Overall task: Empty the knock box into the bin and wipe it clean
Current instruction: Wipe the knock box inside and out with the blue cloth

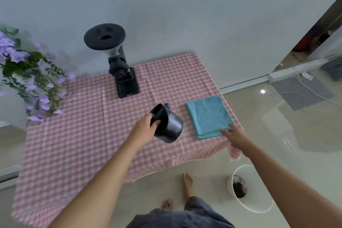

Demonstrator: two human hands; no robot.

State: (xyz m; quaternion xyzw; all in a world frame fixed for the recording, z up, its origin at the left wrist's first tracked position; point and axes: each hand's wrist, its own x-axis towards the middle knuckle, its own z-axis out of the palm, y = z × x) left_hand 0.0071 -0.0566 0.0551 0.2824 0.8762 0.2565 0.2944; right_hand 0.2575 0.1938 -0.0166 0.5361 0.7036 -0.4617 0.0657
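Observation:
The black knock box is held tilted above the pink checked table, its mouth turned up and to the left. My left hand grips its rim, with fingers inside the opening. A folded teal cloth lies near the table's right edge. My right hand hovers open at the cloth's near corner, fingertips just touching it. On the floor at the lower right stands the white bin with dark coffee grounds inside.
A black coffee grinder stands at the back of the table. Purple flowers spread over the table's left side. My bare feet are on the tiled floor beside the bin. A white power strip and cable lie by the wall.

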